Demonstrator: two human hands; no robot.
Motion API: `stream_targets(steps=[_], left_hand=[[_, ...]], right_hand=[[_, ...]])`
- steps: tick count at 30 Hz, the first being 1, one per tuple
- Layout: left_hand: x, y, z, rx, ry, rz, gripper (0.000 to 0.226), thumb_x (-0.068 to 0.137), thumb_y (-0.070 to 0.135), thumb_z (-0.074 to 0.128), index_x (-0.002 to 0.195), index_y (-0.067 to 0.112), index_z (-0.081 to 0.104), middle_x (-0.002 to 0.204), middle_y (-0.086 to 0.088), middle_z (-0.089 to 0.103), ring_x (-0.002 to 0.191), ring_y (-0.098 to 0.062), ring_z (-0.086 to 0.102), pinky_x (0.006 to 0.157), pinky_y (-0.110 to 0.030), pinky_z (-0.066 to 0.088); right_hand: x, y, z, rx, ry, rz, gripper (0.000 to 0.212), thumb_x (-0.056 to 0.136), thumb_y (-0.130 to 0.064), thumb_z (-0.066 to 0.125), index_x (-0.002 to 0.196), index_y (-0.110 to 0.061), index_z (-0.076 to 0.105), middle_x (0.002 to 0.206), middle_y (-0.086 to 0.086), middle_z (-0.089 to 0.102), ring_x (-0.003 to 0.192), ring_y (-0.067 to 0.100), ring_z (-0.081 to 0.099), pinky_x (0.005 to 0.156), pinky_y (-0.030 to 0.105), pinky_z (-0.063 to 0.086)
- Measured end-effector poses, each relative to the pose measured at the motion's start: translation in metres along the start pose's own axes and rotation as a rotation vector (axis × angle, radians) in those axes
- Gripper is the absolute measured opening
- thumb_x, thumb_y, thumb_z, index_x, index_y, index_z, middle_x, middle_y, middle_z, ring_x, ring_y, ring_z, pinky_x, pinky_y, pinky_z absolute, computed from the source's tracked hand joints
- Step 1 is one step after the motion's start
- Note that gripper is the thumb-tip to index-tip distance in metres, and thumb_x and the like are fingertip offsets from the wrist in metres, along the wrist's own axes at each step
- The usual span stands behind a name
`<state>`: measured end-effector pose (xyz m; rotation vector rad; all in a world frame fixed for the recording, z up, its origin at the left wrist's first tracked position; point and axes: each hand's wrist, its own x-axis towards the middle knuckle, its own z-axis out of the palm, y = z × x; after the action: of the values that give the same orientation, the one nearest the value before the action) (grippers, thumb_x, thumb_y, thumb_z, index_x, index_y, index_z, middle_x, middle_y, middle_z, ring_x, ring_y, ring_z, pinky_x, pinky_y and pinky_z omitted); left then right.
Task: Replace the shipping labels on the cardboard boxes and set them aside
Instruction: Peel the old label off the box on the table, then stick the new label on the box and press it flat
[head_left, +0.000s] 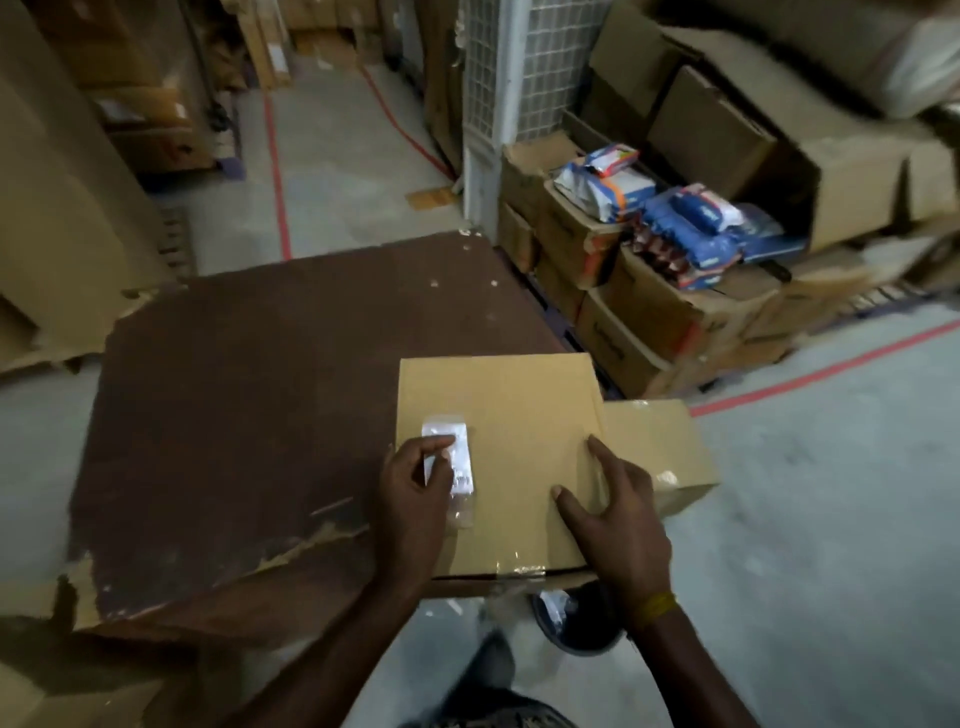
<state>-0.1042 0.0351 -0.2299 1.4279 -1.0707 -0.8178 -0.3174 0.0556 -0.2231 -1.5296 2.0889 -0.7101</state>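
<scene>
A tan cardboard box (519, 415) sits at the near right corner of a worn brown board (260, 389). A white shipping label (457, 457) under clear tape lies near the box's left edge. My left hand (415, 483) rests over the label, its forefinger and thumb pinching at the label's left side. My right hand (613, 509) lies flat on the box's right part with fingers spread. A smaller cardboard box (660, 447) stands against the big box's right side, partly behind my right hand.
Stacked cartons (649, 322) with blue and white packets (701, 228) stand at the right. A dark bin (582, 618) sits on the floor below the board's near edge. Tall cardboard (62, 208) leans at the left. Red floor lines (831, 369) mark the concrete.
</scene>
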Motion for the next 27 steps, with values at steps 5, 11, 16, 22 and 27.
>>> stream_targets(steps=[5, 11, 16, 22, 27], left_hand=[[-0.024, 0.016, 0.07, -0.17, -0.088, -0.068, 0.041, 0.09, 0.009, 0.064, 0.122, 0.035, 0.061, 0.12, 0.003, 0.069, 0.108, -0.017, 0.068, 0.09, -0.051, 0.057], [-0.033, 0.041, 0.17, -0.311, -0.217, -0.263, 0.062, 0.092, -0.002, 0.064, 0.148, 0.013, 0.042, 0.126, -0.012, 0.067, 0.111, -0.024, 0.068, 0.094, -0.042, 0.056], [-0.02, 0.055, 0.283, -0.174, -0.255, -0.193, 0.024, 0.089, 0.01, 0.071, 0.111, 0.02, 0.07, 0.098, 0.0, 0.077, 0.085, -0.013, 0.074, 0.077, -0.037, 0.061], [0.026, 0.039, 0.428, 0.1, -0.193, -0.171, 0.03, 0.088, 0.021, 0.073, 0.118, 0.017, 0.07, 0.105, 0.001, 0.076, 0.084, -0.011, 0.072, 0.073, -0.033, 0.061], [0.076, -0.021, 0.511, 0.037, -0.105, -0.29, 0.032, 0.09, 0.011, 0.072, 0.121, 0.008, 0.068, 0.112, -0.005, 0.073, 0.089, -0.017, 0.072, 0.071, -0.024, 0.06]], right_hand=[[-0.01, 0.053, -0.047, -0.062, 0.12, 0.095, 0.062, 0.082, -0.061, 0.067, 0.138, -0.049, 0.044, 0.146, -0.001, 0.034, 0.119, 0.028, 0.055, 0.081, 0.047, 0.055], [0.016, 0.123, -0.097, -0.019, 0.271, 0.205, 0.057, 0.081, -0.059, 0.07, 0.133, -0.048, 0.05, 0.143, -0.007, 0.035, 0.106, 0.023, 0.061, 0.076, 0.041, 0.052], [0.094, 0.193, -0.135, 0.016, 0.25, 0.219, 0.05, 0.084, -0.056, 0.068, 0.13, -0.046, 0.054, 0.142, -0.005, 0.037, 0.107, 0.022, 0.06, 0.078, 0.04, 0.05], [0.222, 0.279, -0.166, -0.033, 0.262, 0.205, 0.047, 0.082, -0.058, 0.07, 0.125, -0.042, 0.06, 0.143, -0.005, 0.035, 0.109, 0.025, 0.061, 0.079, 0.043, 0.05], [0.331, 0.33, -0.148, -0.109, 0.18, 0.134, 0.052, 0.081, -0.059, 0.068, 0.128, -0.038, 0.06, 0.144, 0.001, 0.035, 0.118, 0.029, 0.057, 0.082, 0.049, 0.054]])
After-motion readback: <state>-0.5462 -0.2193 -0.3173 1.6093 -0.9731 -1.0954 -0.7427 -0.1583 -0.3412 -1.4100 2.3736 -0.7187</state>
